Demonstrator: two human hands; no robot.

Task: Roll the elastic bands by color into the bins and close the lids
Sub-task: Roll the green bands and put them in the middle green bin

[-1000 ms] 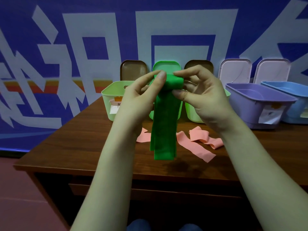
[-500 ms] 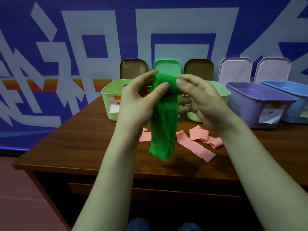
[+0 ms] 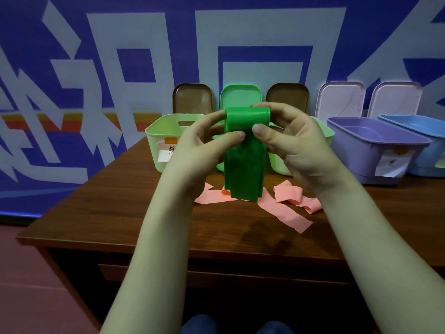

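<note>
Pinching the rolled top of the green band [image 3: 243,167] with left hand [image 3: 199,148] and right hand [image 3: 298,143] close together, up over the desk [image 3: 115,213] (over the pink bands [image 3: 287,209] too), and could lose the roll through a slipping thumb or a tug from the hanging tail.

The blue bin [image 3: 431,160] runs off the frame's right edge. The left hand [image 3: 199,145], right hand [image 3: 296,141] and the green band [image 3: 243,174] they pinch cover most of the middle green bin [image 3: 219,166] and part of the pink band [image 3: 284,213]. Writing on the label [image 3: 390,165] is too small to read.
</note>
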